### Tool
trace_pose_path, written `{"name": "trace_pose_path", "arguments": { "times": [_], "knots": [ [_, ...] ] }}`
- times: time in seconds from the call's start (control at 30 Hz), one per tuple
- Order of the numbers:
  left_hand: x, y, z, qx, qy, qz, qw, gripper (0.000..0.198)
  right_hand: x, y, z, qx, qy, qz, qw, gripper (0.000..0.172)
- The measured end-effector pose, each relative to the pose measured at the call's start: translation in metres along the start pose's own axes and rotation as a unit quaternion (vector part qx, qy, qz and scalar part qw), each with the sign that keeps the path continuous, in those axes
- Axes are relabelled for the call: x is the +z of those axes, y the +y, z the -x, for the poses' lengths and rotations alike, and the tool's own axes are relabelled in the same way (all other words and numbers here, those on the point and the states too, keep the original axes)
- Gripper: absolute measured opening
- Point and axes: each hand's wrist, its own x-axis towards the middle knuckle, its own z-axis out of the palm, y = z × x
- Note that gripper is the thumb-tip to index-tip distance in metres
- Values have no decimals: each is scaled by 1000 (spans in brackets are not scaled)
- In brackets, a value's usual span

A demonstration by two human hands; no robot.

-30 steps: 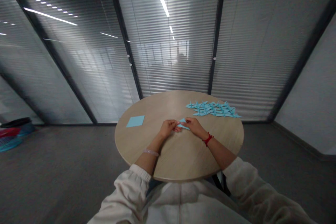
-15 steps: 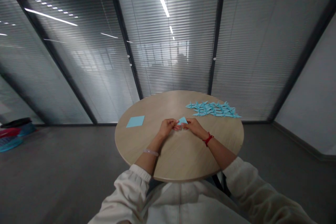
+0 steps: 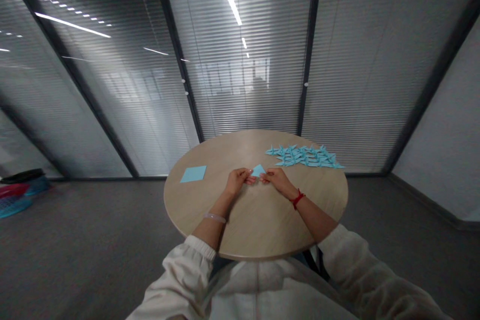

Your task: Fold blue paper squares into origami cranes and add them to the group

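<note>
A small folded piece of light-blue paper (image 3: 258, 170) is held up between my two hands, above the middle of the round table (image 3: 262, 220). My left hand (image 3: 239, 180) pinches its left edge between thumb and fingers. On the other side, my right hand (image 3: 276, 180) grips the right edge with its fingertips. The paper's peak points away from me, and the fingers cover its lower corners. To the left lies a flat stack or sheet of light-blue paper (image 3: 193, 173). Several folded blue paper cranes (image 3: 305, 156) sit in close rows at the back right.
Behind the table rises a glass partition with blinds (image 3: 247, 105) and dark frame posts. Blue and red baskets (image 3: 17, 200) stand on the grey floor at the far left. A white wall (image 3: 446, 125) is at the right.
The folded paper has shifted slightly left between my fingers, and my right fingertips have moved off its face toward its right edge. My left hand has moved slightly left.
</note>
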Motion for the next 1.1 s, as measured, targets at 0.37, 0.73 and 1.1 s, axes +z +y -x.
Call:
{"name": "trace_pose_path", "arguments": {
  "times": [0.37,0.73,1.1],
  "knots": [
    [-3,0,-2,4,51,-5,999,40,2,-7,2,28,-6,-107,994,42],
    [-5,4,0,4,72,18,997,41,2,-5,2,18,-8,-128,992,42],
    [-8,-3,-3,13,77,-20,997,47,2,-2,1,10,10,-103,995,39]
  ]
}}
